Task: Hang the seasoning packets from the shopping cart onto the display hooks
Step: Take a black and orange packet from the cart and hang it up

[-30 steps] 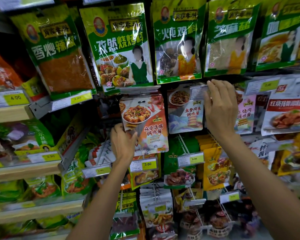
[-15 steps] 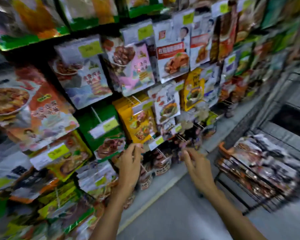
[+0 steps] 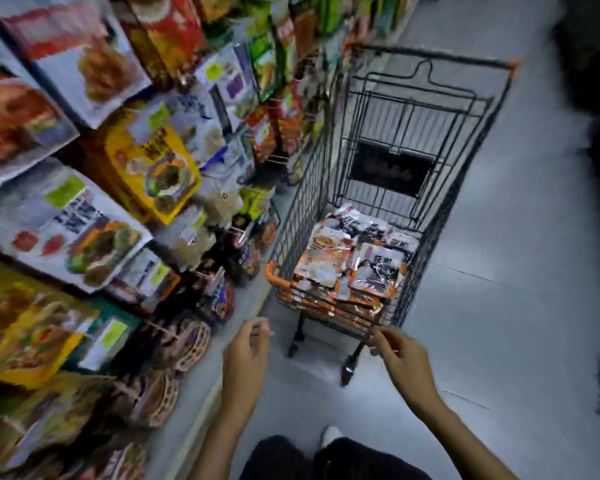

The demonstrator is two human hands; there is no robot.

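A black wire shopping cart (image 3: 478, 188) with orange corner bumpers stands on the aisle floor ahead of me. In its basket lies a pile of orange and white seasoning packets (image 3: 350, 261). My left hand (image 3: 248, 355) hovers low in front of the cart, its fingers loosely curled and holding nothing. My right hand (image 3: 404, 358) hangs just below the cart's near edge, also empty with relaxed fingers. The display (image 3: 84, 209) of hanging packets fills the left side, blurred by motion.
Grey floor (image 3: 516, 306) stretches to the right of the cart. My dark trousers and a white shoe (image 3: 329, 436) show at the bottom. Dark shapes stand at the far right edge. Low racks of packets run along the shelf base on the left.
My view has swung from the hooks down and right to the cart. Both hands left the hung packets, dropped, and now hover empty near the cart's front.
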